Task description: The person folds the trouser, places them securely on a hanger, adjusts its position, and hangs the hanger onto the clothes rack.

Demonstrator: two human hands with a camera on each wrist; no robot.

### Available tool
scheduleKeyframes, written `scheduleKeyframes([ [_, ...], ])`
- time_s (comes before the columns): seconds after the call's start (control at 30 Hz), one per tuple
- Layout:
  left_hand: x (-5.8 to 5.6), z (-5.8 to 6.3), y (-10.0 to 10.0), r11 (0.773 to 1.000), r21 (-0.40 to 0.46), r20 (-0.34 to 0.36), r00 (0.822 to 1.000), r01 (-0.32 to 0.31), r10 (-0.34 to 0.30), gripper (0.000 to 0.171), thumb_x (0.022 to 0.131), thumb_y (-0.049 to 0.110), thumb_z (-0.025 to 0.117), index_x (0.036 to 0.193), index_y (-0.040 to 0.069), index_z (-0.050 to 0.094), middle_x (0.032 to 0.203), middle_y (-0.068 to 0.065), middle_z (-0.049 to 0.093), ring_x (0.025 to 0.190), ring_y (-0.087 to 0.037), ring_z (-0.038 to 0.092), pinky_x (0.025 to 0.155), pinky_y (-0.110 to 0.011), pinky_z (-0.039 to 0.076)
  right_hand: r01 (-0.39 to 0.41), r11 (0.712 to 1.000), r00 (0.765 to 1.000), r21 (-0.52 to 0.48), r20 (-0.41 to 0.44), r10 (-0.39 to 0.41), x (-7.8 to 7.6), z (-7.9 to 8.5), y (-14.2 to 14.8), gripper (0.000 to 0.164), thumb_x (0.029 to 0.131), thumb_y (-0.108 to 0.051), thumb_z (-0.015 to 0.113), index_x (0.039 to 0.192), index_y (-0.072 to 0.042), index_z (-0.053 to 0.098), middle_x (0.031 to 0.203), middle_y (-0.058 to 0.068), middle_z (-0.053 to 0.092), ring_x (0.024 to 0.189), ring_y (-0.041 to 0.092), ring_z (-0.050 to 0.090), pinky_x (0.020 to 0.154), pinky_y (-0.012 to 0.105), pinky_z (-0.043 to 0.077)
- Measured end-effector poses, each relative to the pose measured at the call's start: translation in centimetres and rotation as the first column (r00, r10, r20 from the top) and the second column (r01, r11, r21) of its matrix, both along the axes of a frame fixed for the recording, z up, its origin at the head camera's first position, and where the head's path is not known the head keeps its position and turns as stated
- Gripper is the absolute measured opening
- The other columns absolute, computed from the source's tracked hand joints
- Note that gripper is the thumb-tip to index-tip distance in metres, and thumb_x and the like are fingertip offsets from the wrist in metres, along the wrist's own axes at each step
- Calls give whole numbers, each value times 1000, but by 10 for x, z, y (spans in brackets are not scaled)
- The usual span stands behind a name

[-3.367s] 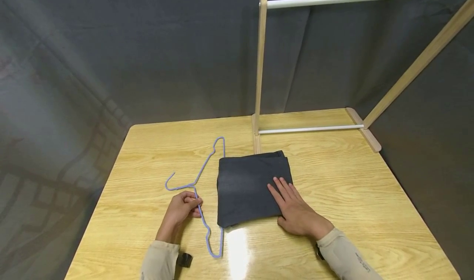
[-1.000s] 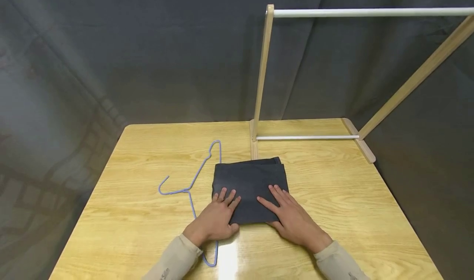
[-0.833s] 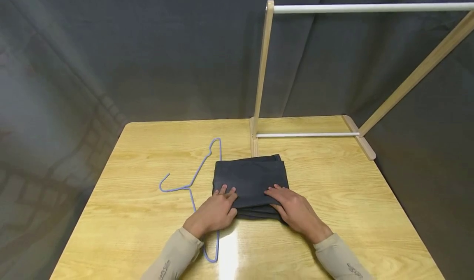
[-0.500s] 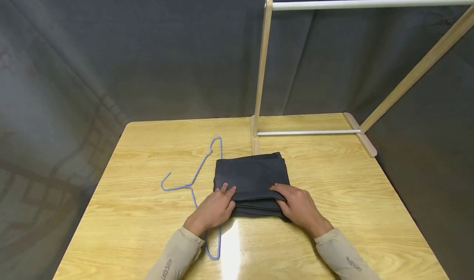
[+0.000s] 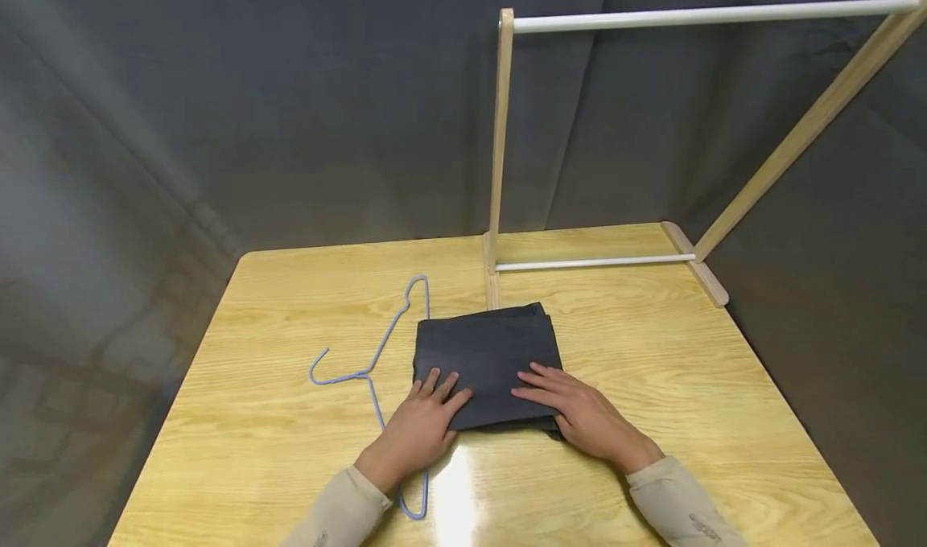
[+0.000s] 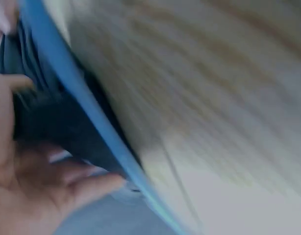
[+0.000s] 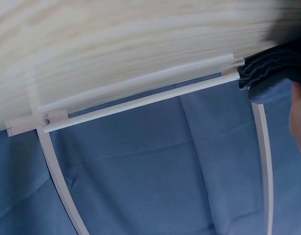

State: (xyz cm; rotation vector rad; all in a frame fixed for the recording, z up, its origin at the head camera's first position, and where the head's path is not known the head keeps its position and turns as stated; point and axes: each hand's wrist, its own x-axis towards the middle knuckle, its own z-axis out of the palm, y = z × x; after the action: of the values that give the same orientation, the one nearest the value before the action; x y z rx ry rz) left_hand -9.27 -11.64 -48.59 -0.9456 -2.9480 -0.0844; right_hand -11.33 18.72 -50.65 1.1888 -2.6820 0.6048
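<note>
A dark folded garment (image 5: 485, 354), stacked in several layers, lies on the table near its middle. On its front left part rests my left hand (image 5: 420, 430), fingers spread and fairly straight. My right hand (image 5: 587, 414) lies over the front right corner, fingers extended across the top and thumb near the front edge. A blue-purple clothes hanger (image 5: 387, 338) lies to the left, partly under the garment and my left forearm. The left wrist view shows the hanger (image 6: 101, 122) close up beside the garment (image 6: 57, 117). In the right wrist view, layered garment edges (image 7: 273, 63) show beside my fingers.
A wooden rack with a white top rail (image 5: 710, 16) and a white lower bar (image 5: 594, 263) stands at the table's back right. Its left foot (image 5: 492, 289) reaches close to the garment. Dark curtains (image 5: 362, 129) hang behind the wooden table (image 5: 652, 354).
My left hand has gone from holding the hanger to resting on the garment. The front edge, raised half a second ago with layers showing, now lies lower, and my fingers have straightened over it.
</note>
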Motion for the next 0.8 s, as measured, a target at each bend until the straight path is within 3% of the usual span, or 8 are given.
scheduleKeyframes([
  [0.07,5,1,7,999,-17,-156,987,-28,25,43,87,32,73,126,15,64,123,-10,69,111,-34,68,83,-43,60,15,1000,1000,0,-10,-15,-1,0,-2,82,76,15,59,142,-34,54,149,-5,53,141,24,48,106,47,47],
  [0.17,7,2,28,996,27,-378,921,-89,93,38,78,36,80,106,12,68,91,-5,72,73,-22,70,55,-32,56,52,999,999,11,-15,-52,-1,2,-2,79,76,13,60,140,-33,56,147,-6,55,139,23,50,105,45,49],
  [0.23,6,2,44,992,42,-454,882,-121,127,38,75,38,81,98,12,67,79,-2,69,59,-17,63,45,-28,48,81,997,997,15,-2,-81,-1,3,-1,77,77,12,61,139,-33,58,146,-7,56,138,22,51,103,45,51],
  [0.3,6,4,58,990,15,-484,866,-139,129,33,76,35,80,95,12,66,74,-1,67,53,-14,60,43,-26,45,107,994,994,10,22,-107,-1,4,1,75,76,12,62,137,-32,60,145,-7,57,137,21,52,100,45,53],
  [0.43,13,5,67,988,-75,-467,880,-138,87,19,82,24,75,93,13,65,72,0,65,53,-13,59,49,-24,47,133,991,987,-11,92,-132,0,4,3,76,75,16,61,136,-29,61,145,-7,57,137,22,52,97,44,54],
  [0.63,21,0,38,984,-65,-404,906,-168,128,24,81,17,78,100,12,65,83,-4,65,66,-18,62,53,-28,52,128,992,982,-13,141,-125,1,4,0,80,75,19,58,139,-29,59,147,-7,54,140,22,49,98,45,53],
  [0.73,22,1,23,991,-80,-364,929,-107,71,29,82,14,78,107,8,65,92,-7,68,76,-20,66,60,-27,56,124,992,984,-17,134,-121,0,4,-2,80,74,20,58,138,-28,59,147,-7,54,140,22,48,99,44,53],
  [0.8,22,3,13,991,-126,-314,949,-48,6,36,85,16,77,116,4,65,104,-10,71,88,-23,71,72,-26,59,113,993,984,-18,139,-109,-2,5,-5,80,74,20,57,139,-27,59,148,-7,53,141,22,48,101,45,52],
])
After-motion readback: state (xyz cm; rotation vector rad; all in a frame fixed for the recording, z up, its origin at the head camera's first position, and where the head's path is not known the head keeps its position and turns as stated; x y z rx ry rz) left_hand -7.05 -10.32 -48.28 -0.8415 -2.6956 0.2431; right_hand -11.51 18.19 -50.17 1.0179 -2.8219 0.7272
